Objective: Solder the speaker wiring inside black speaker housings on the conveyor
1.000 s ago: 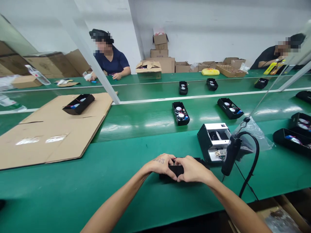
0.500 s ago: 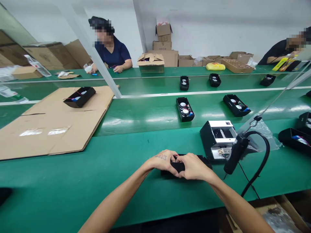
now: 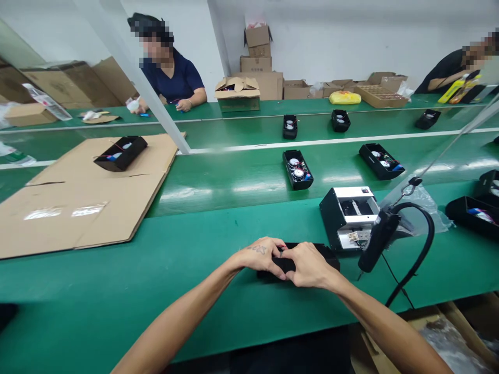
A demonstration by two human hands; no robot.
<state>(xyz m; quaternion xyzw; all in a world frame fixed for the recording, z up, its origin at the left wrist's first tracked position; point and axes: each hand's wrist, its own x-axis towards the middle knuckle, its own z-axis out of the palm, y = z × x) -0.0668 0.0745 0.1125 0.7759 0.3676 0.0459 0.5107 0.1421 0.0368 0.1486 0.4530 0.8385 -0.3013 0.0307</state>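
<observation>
A black speaker housing (image 3: 325,256) lies on the green bench right in front of me. My left hand (image 3: 260,255) and my right hand (image 3: 309,265) are both curled over its near end, fingertips meeting on a small black part at its middle. Most of the housing is hidden under my fingers. To the right of my right hand hangs a black electric screwdriver (image 3: 378,240) on a cable. Behind it stands a black-and-white screw feeder box (image 3: 349,214).
Open black housings with speakers (image 3: 298,169) (image 3: 381,161) ride the green belt beyond. A flat cardboard sheet (image 3: 78,197) with another housing (image 3: 120,153) lies left. Two people sit at the far side. Cartons (image 3: 238,94) stand along the wall. A clear bag (image 3: 423,205) lies right.
My hands stay closed on the housing and barely shift. The view has turned slightly, so the bench items sit a little higher and more to the left.
</observation>
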